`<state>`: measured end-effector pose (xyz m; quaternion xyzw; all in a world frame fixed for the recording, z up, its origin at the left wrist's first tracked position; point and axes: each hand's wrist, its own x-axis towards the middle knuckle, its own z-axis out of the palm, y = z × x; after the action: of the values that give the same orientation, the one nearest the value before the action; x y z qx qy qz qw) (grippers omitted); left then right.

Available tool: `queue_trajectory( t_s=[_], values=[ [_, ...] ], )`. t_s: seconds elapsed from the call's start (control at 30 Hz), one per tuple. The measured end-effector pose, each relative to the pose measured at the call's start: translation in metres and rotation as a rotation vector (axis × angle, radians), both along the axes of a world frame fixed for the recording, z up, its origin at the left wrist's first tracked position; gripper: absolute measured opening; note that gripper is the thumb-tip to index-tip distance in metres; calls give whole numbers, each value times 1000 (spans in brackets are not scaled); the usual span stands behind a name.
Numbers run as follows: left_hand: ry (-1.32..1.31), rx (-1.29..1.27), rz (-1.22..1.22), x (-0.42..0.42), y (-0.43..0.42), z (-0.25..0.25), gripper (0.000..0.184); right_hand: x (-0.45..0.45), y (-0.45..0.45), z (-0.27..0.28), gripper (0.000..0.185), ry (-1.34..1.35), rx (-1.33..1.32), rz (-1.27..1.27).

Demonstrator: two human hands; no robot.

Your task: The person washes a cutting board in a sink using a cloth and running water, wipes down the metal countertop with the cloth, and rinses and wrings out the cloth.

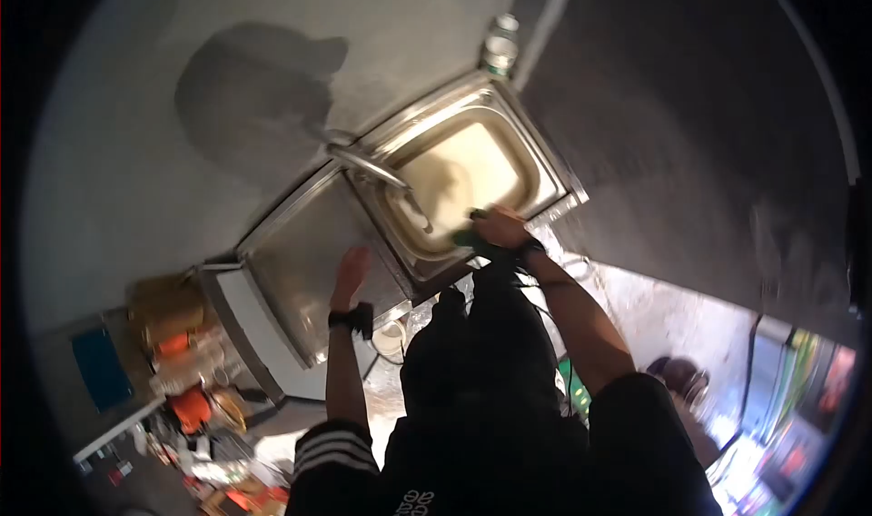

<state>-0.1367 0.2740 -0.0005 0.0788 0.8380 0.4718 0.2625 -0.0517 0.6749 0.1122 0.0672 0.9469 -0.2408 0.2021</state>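
My right hand (501,227) is at the front rim of the steel sink (543,148), its fingers closed around a dark green thing (470,240). Motion blur hides what kind of thing that is. Cloudy, pale water (495,166) lies in the basin. Over the steel drainboard (304,262) left of the basin is my left hand (352,268), slightly blurred, its fingers stretched out with nothing in them. I cannot tell whether it touches the steel. The curved metal faucet (368,164) reaches over the basin from the wall side.
A clear plastic bottle (500,45) stands at the sink's far corner. A dark panel (690,143) rises on the right. At lower left, a cluttered area holds a cardboard box (166,304), a blue flat item (102,368) and orange items (191,409).
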Motion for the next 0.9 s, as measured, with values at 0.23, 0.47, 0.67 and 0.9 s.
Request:
queue_trajectory(
  t_s=[0.23,0.47,0.67,0.9],
  values=[
    [188,-78,228,-96,108,-7,38,46,95,-52,35,-170,-710,-861],
    [168,-250,327,-140,126,-84,15,0,81,-12,34,-128,-940,-957],
    [201,-170,314,-120,119,-55,19,-35,43,-46,38,-182,-870,-828],
    [246,232,543,-118,100,-113,17,-75,-21,-78,38,-236,-1125,-814]
  ],
)
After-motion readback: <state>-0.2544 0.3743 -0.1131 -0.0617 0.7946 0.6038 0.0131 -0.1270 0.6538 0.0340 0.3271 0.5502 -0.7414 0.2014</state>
